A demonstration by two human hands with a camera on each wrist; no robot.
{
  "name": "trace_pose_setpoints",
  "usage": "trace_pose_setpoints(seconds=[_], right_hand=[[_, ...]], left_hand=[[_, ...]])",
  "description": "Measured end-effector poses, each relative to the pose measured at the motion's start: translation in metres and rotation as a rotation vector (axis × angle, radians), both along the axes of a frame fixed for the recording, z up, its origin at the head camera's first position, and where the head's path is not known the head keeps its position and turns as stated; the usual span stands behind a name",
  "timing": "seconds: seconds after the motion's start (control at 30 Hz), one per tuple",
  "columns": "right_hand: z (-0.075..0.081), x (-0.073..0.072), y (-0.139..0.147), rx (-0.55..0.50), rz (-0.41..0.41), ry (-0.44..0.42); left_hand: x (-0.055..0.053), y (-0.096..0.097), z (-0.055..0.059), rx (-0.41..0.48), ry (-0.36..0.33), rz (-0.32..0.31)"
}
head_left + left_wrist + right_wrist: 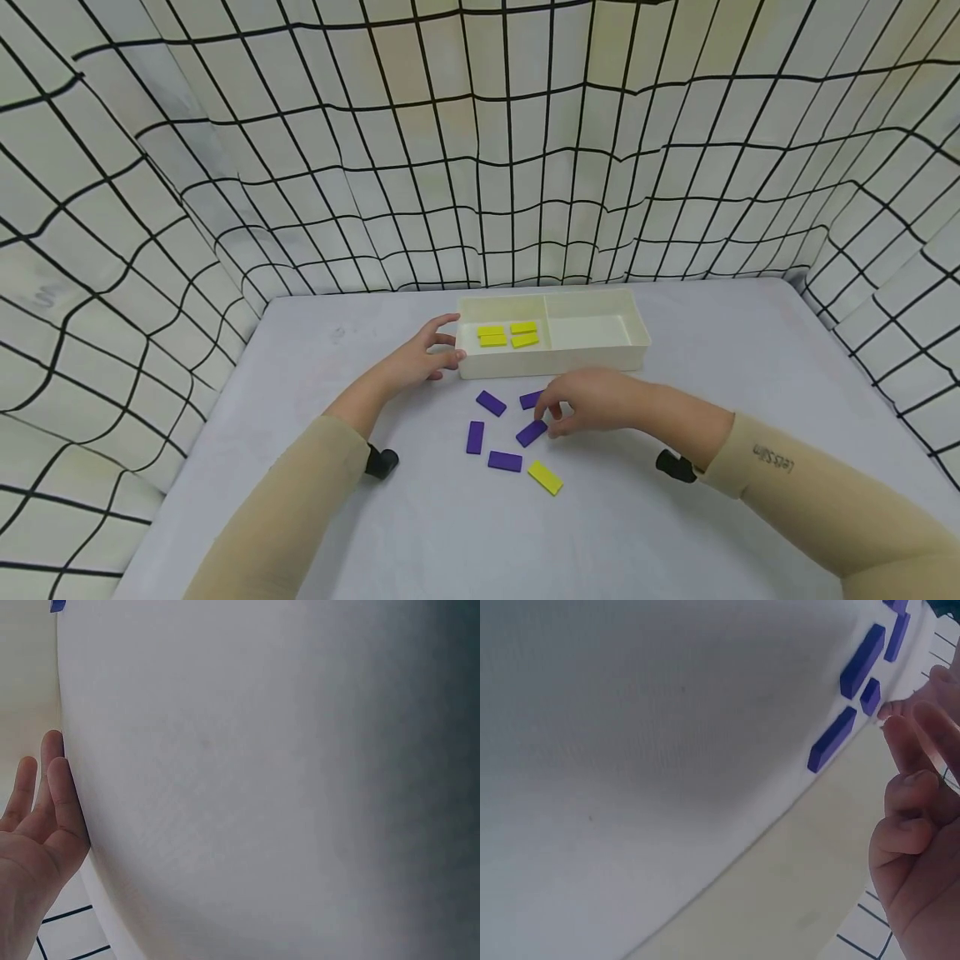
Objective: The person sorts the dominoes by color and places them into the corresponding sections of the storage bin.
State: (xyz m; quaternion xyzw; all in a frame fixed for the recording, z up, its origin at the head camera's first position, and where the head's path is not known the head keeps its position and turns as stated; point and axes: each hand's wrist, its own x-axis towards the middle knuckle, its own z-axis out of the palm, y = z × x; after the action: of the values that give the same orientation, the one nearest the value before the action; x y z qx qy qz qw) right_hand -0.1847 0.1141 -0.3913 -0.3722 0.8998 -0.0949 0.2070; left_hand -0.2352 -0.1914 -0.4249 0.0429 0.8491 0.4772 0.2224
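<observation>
Beige sleeves (281,512); left hand (416,360), fingers extended, touching white divided tray (551,362); purple tile (529,434) at curled right hand (591,400), grip unclear.

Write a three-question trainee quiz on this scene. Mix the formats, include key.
1. Count: how many flat yellow rectangular blocks lie in the left compartment of the cream, two-compartment rectangular box?

2. True or false: every yellow block in view is inside the box.

3. Multiple choice: what is the person's left hand touching?
A) a flat purple rectangular block
B) the left end of the box
C) the person's right sleeve

Key:
1. Four.
2. False; one loose yellow block lies on the white tabletop.
3. B.
</observation>
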Motion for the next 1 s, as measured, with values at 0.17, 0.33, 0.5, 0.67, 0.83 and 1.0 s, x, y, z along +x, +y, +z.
trace_pose_setpoints(seconds=[0.17, 0.33, 0.5, 0.67, 0.83, 1.0], right_hand=[[-0.007, 0.009, -0.002, -0.014, 0.016, -0.039], [-0.015, 0.018, -0.003, -0.013, 0.060, -0.047], [-0.022, 0.025, -0.006, -0.024, 0.091, -0.067], [-0.028, 0.029, -0.007, -0.020, 0.106, -0.086], [-0.031, 0.033, -0.008, -0.019, 0.130, -0.081], [-0.033, 0.034, -0.009, -0.017, 0.143, -0.060]], left_hand=[[0.000, 0.001, 0.001, -0.007, 0.002, 0.000], [-0.001, 0.002, -0.001, 0.004, -0.001, 0.001], [-0.002, 0.002, -0.003, 0.006, -0.001, 0.008], [-0.002, 0.002, -0.003, 0.001, 0.001, 0.012], [-0.001, 0.001, -0.002, 0.004, -0.005, 0.008], [-0.001, 0.000, -0.002, 0.003, -0.005, 0.021]])
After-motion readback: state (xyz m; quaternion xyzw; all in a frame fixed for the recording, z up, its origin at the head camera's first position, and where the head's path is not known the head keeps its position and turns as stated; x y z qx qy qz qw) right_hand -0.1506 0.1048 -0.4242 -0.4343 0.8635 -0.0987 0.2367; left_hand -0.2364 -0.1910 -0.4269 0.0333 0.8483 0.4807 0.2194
